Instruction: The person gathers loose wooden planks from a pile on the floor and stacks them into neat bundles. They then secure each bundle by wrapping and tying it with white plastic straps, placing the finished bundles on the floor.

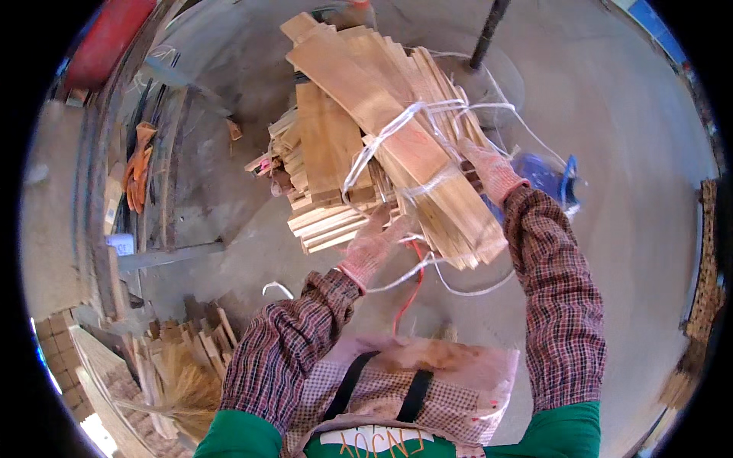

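Observation:
A bundle of thin wooden boards [416,153] lies tilted across a stack of more boards [328,137]. White strapping cord [393,126] runs round the bundle and trails in loops beside it. My right hand [491,169], in a pale knitted glove, presses against the bundle's right side, its fingers partly hidden by the boards and cord. At the lower left of the bundle is my left hand [374,238], also gloved, its fingers bent at the cord; blur hides the exact grip.
A red cord [412,290] hangs below the bundle. Beyond my right hand is a blue object [538,175]. Orange gloves [139,168] hang on a metal rack at left. Wood offcuts and a straw broom [187,382] are at lower left. A dark pole [489,34] stands behind.

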A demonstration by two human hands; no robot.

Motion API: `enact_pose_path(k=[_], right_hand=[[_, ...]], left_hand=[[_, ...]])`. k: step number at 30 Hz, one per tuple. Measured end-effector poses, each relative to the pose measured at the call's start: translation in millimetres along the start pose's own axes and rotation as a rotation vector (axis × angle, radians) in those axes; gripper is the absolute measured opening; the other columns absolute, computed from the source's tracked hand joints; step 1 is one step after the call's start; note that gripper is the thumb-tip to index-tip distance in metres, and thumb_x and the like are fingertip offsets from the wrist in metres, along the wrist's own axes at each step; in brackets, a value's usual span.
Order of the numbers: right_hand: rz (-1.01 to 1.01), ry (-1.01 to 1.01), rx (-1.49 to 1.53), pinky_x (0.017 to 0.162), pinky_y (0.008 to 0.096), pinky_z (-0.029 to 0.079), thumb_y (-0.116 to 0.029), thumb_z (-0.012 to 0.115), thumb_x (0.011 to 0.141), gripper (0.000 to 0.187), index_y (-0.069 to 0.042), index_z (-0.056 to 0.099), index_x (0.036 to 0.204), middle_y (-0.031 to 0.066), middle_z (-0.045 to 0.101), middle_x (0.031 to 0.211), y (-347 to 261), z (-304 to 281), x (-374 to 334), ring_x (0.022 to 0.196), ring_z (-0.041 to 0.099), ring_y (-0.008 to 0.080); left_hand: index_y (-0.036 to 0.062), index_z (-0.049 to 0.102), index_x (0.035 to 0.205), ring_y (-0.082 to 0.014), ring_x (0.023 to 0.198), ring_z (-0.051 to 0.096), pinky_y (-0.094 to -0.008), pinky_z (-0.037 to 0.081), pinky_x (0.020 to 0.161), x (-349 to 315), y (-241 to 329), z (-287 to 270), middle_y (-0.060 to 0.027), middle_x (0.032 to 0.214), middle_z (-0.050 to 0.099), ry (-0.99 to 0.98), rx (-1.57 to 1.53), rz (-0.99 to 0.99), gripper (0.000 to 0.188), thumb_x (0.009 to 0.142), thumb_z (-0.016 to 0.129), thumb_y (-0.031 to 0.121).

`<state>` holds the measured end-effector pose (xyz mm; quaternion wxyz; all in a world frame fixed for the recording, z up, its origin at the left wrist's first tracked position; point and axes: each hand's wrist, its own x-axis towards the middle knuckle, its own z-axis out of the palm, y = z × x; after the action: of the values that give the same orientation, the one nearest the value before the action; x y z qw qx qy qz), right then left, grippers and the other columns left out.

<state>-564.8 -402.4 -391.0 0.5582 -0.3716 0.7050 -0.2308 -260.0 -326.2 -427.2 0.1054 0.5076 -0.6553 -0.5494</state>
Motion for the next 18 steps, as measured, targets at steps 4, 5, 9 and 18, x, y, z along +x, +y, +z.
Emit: enact_pose_path(k=[4,5,9,18], right_hand=[[-0.441,-0.082,-0.808,0.108,0.0428,0.046,-0.039,0.048,0.106,0.065,-0.013,0.026,0.161,0.0251,0.062,0.136,-31.7,0.8,11.7,0.124,0.061,0.0324],[-0.622,-0.003,-0.826,0.108,0.0407,0.046,-0.045,0.048,0.106,0.066,-0.007,0.035,0.158,0.0206,0.063,0.138,-33.3,3.2,10.8,0.123,0.062,0.0279],[-0.288,-0.19,0.06,0.116,0.0341,0.037,-0.052,0.045,0.107,0.069,-0.005,0.038,0.157,0.0145,0.053,0.151,41.0,12.5,23.6,0.138,0.049,0.0217],[-0.488,0.016,-0.25,0.11,0.0353,0.043,-0.046,0.062,0.096,0.069,-0.006,0.048,0.151,0.0156,0.056,0.148,-63.3,40.7,-103.4,0.134,0.055,0.0267]], left_hand=[[0.0,0.027,0.159,-0.0327,0.132,0.055,-0.0377,0.044,0.109,35.0,24.3,-10.0,-0.0249,0.146,0.054,0.096,-0.619,0.177,0.09,0.095,0.069,0.047],[-0.001,0.029,0.158,-0.0335,0.134,0.054,-0.0383,0.043,0.11,49.6,3.9,-6.0,-0.0263,0.148,0.052,0.154,-0.432,0.213,0.093,0.092,0.07,0.05],[0.0042,0.047,0.149,-0.0288,0.131,0.057,-0.0399,0.045,0.109,-21.0,-13.4,16.0,-0.0209,0.141,0.06,-0.059,-0.184,0.022,0.074,0.093,0.07,0.047],[0.0121,0.069,0.127,-0.0223,0.107,0.068,-0.0353,0.052,0.094,-61.6,-94.0,-113.0,-0.0143,0.115,0.074,0.372,0.05,-0.095,0.039,0.098,0.062,0.037]])
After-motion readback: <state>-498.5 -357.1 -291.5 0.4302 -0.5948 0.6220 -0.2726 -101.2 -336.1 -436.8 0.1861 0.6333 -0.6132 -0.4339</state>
